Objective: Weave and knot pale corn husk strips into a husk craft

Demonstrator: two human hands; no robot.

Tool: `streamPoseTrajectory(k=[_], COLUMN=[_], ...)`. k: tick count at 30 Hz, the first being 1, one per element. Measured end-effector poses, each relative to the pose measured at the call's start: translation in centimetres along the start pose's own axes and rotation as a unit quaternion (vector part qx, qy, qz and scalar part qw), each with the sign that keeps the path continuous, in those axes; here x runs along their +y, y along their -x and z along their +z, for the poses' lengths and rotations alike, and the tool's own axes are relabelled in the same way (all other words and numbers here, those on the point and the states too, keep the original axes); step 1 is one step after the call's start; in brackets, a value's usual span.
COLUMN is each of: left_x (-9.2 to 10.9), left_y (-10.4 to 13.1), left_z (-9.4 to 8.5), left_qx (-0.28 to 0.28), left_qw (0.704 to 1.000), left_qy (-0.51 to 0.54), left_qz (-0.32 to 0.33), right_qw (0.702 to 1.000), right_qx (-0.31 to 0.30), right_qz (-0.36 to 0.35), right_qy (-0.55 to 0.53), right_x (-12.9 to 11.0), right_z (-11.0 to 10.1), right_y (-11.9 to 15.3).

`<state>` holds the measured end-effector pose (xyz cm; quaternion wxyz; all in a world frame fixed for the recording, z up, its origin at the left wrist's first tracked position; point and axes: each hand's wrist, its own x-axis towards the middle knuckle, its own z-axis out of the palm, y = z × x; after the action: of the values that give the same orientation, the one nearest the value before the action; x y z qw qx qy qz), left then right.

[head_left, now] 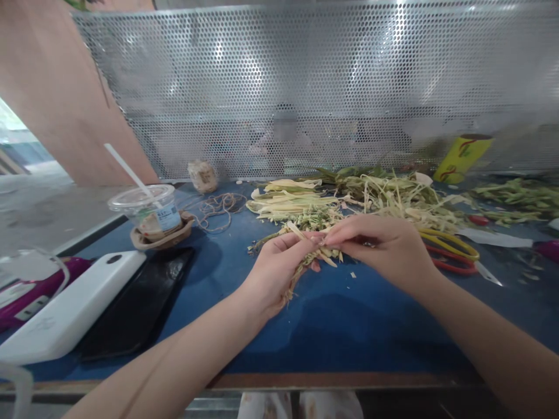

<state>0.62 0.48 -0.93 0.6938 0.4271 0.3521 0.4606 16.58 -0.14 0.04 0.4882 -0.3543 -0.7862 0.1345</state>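
My left hand (273,267) is closed around a narrow plaited-looking piece of dry corn husk (300,269), with frayed ends hanging below the palm. My right hand (384,244) meets it at the fingertips, thumb and forefinger pinched together at the upper end of the piece. Exactly which strand the right fingers grip is hidden. Pale loose husk ends stick out around the left thumb. Just beyond both hands lie flat yellowish corn husks (290,201) and a heap of shredded husk strips (393,198). Scissors (454,244) with yellow and red handles rest beside my right wrist.
A knife (498,238) lies at the right, near a yellow tube (463,157). On the left are a lidded cup (151,215) with a straw, loose twine (218,209), a black phone (135,308) and a white power bank (78,302). A perforated metal panel (283,75) stands behind.
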Motion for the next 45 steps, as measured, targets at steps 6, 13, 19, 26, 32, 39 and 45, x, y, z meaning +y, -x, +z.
streamPoseTrajectory(k=[6, 13, 19, 26, 32, 39, 45], left_x=[0.36, 0.32, 0.62, 0.61, 0.26, 0.18, 0.1], left_y=[0.16, 0.24, 0.45, 0.6, 0.36, 0.26, 0.19], left_z=[0.17, 0.14, 0.23, 0.44, 0.42, 0.56, 0.59], left_qx=[0.014, 0.009, -0.001, 0.0, 0.016, 0.011, 0.019], left_qw=[1.0, 1.0, 0.999, 0.995, 0.995, 0.996, 0.998], left_qy=[0.012, 0.018, 0.045, 0.083, 0.091, 0.086, 0.064], left_qz=[-0.003, -0.004, -0.027, -0.047, -0.03, -0.013, 0.0], right_qw=[0.999, 0.999, 0.998, 0.999, 0.999, 0.999, 0.998], right_qx=[0.049, 0.032, -0.002, -0.026, -0.039, -0.006, 0.012], right_qz=[0.014, 0.027, -0.058, -0.033, 0.008, 0.038, 0.065], right_qy=[-0.004, 0.022, 0.019, 0.016, 0.02, -0.007, 0.001], right_x=[-0.05, -0.28, -0.21, -0.08, -0.4, -0.53, -0.66], right_z=[0.35, 0.26, -0.12, -0.28, -0.26, -0.26, -0.36], right_y=[0.22, 0.1, -0.17, -0.08, -0.18, -0.14, -0.17])
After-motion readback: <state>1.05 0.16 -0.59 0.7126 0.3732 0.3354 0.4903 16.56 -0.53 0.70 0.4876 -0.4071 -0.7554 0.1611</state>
